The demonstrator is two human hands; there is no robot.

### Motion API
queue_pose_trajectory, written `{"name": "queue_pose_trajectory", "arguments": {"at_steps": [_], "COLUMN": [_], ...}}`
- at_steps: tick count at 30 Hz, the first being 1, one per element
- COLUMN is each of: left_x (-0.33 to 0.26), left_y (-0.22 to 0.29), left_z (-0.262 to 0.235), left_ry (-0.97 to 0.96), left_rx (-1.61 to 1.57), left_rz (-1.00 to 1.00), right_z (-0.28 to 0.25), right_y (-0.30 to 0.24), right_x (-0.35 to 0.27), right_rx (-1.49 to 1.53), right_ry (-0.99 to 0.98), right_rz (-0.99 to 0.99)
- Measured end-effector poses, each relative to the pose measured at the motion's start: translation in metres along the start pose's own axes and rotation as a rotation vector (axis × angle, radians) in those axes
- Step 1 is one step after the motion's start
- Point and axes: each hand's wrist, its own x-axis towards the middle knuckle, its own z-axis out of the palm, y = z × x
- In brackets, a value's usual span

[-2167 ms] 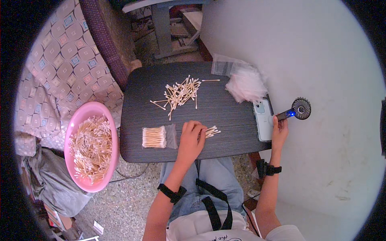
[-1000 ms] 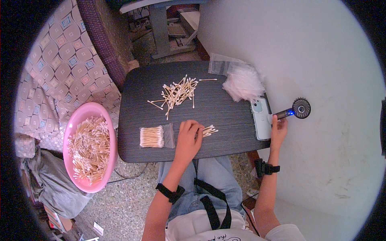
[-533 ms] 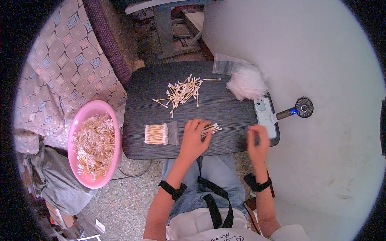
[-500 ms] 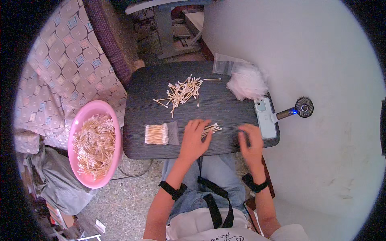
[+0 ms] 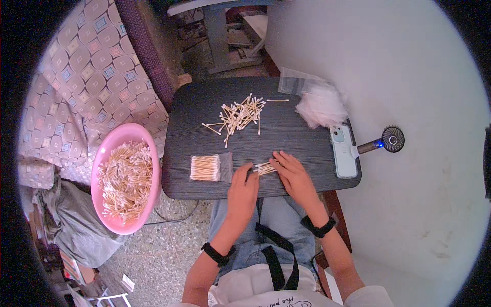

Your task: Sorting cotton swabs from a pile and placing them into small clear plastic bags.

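Observation:
A small bundle of cotton swabs [image 5: 264, 168] lies near the front of the dark table, between my two hands. My right hand [image 5: 296, 179] closes over the bundle's right end, covering those tips. My left hand [image 5: 242, 190] is beside the left end, its thumb and fingers slightly apart and nothing visible in them. To its left, a clear plastic bag [image 5: 226, 167] holds a neat row of cotton swabs [image 5: 205, 168]. Farther back, a loose heap of cotton swabs [image 5: 243, 115] lies scattered, with one swab [image 5: 277, 100] off to its right.
A pink basin [image 5: 97, 176] full of cotton swabs stands left of the table [image 5: 179, 128]. Clear plastic bags [image 5: 322, 105] are piled at the back right corner. A pale phone [image 5: 345, 161] lies at the right edge, beside a small black fan [image 5: 393, 139] near the white wall.
My right hand has moved left onto the swabs' right end. My left hand has drawn back to their left end, uncovering more of them. The whole view has shifted slightly.

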Motion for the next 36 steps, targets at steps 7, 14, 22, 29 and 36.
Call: {"name": "queue_pose_trajectory", "arguments": {"at_steps": [7, 14, 22, 29, 36], "left_x": [0.005, 0.012, 0.026, 0.033, 0.024], "left_y": [0.003, 0.003, -0.006, -0.003, -0.010], "left_z": [-0.007, 0.006, 0.031, 0.020, 0.023], "left_ry": [0.014, -0.017, -0.105, -0.084, -0.201], "left_rx": [-0.022, -0.046, -0.052, -0.492, -0.109], "left_rz": [0.048, 0.154, 0.125, -0.057, 0.209], "right_z": [0.004, 0.002, 0.020, 0.014, 0.016], "right_y": [0.000, -0.001, -0.014, -0.008, -0.005], "right_x": [-0.001, -0.002, 0.004, 0.008, 0.004], "right_rx": [-0.067, 0.005, 0.156, 0.343, -0.104], "right_ry": [0.047, 0.059, 0.102, 0.103, -0.093], "right_rz": [-0.021, 0.023, 0.064, 0.186, -0.036]}}
